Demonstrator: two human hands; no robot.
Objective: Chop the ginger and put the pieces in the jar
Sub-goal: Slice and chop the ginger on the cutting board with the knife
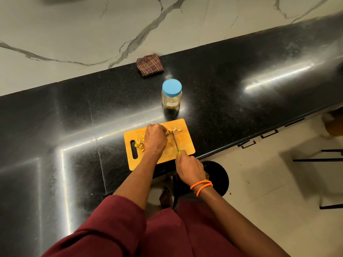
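Half the ginger [168,133] hides under the left hand [155,139].

Left hand [155,139] covers the ginger [168,133] it holds; only a stub shows at the fingertips, size unclear. Right hand [189,168] hides the knife [176,142] handle, just a green sliver visible at the grip. Chopped bits [140,143] partly under the left hand. Jar [171,95] contents too dim to tell, possibly a few pieces at the bottom; label unreadable. Black bin [217,175] below the worktop [241,86] is mostly behind the right wrist. Stool [326,158] and worktop cut off by right edge.
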